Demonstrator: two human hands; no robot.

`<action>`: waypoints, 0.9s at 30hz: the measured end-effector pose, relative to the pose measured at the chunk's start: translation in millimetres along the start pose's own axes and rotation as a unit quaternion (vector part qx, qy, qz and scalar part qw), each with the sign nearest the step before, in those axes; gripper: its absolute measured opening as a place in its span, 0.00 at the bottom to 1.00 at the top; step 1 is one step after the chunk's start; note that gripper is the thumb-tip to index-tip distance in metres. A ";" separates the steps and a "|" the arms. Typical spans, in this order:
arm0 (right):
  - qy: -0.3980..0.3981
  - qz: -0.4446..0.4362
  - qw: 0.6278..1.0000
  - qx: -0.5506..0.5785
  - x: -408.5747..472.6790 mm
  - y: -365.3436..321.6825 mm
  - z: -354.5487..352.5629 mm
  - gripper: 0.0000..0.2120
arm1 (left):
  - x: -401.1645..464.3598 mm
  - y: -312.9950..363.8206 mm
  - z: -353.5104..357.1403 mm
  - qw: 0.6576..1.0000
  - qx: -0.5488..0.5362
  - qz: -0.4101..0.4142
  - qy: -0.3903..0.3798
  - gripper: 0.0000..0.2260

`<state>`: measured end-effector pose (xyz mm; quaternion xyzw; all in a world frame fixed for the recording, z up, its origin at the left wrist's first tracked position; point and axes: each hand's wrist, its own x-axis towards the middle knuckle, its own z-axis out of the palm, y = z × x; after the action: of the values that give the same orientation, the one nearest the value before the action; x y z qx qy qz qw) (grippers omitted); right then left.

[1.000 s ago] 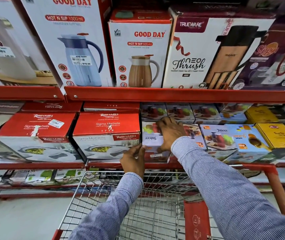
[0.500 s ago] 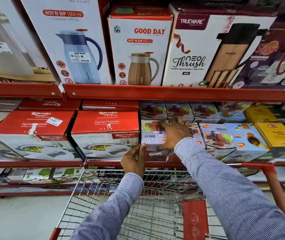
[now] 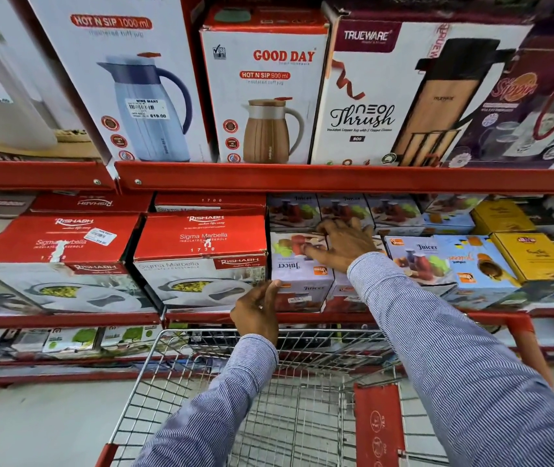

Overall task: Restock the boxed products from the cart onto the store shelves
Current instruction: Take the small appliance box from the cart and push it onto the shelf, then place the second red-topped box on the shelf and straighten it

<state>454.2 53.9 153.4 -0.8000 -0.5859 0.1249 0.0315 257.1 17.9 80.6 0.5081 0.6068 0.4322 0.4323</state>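
Note:
A white and lilac Juicer box [image 3: 297, 274] stands at the front of the middle shelf [image 3: 66, 320], right beside a red Rishabh casserole box [image 3: 201, 244]. My left hand [image 3: 257, 311] cups its lower front-left corner, thumb against the front face. On top of the box my right hand [image 3: 343, 246] lies palm down with fingers spread, partly over the neighbouring box. The wire cart [image 3: 201, 362] is directly below my arms; I see no boxes in the part of its basket that shows.
More Juicer boxes [image 3: 417, 257] and yellow boxes [image 3: 534, 257] fill the shelf to the right. The red upper shelf beam [image 3: 336, 178] hangs just above my right hand and carries tall jug boxes [image 3: 265, 85]. A red flap [image 3: 376, 426] sits in the cart.
My right hand has flattened and spread its fingers on top of the Juicer box. The left hand has stayed at the box's front-left corner, and the box sits squarer against the red box.

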 end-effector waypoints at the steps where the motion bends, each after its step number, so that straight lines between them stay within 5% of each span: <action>1: -0.001 -0.001 1.000 -0.003 0.8 0.4 -0.7 0.37 | -0.3 -1.1 -0.3 1.000 -0.001 0.001 0.003 0.12; 19: -0.004 0.003 0.995 -0.104 1.2 -10.4 0.7 0.44 | 2.5 0.8 -7.4 0.999 0.040 0.009 -0.027 0.12; 22: 0.027 0.018 0.993 -0.116 -7.7 -24.7 2.5 0.35 | 1.7 4.7 -18.8 0.998 0.051 0.011 -0.030 0.15; 27: 0.145 -0.015 0.984 0.103 -36.6 -69.0 18.7 0.24 | 6.4 6.3 -77.5 0.997 0.015 0.028 0.066 0.09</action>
<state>375.3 39.0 154.9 -0.7932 -0.5711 0.0671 0.2004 183.2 18.3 105.7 0.5016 0.6262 0.4672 0.3713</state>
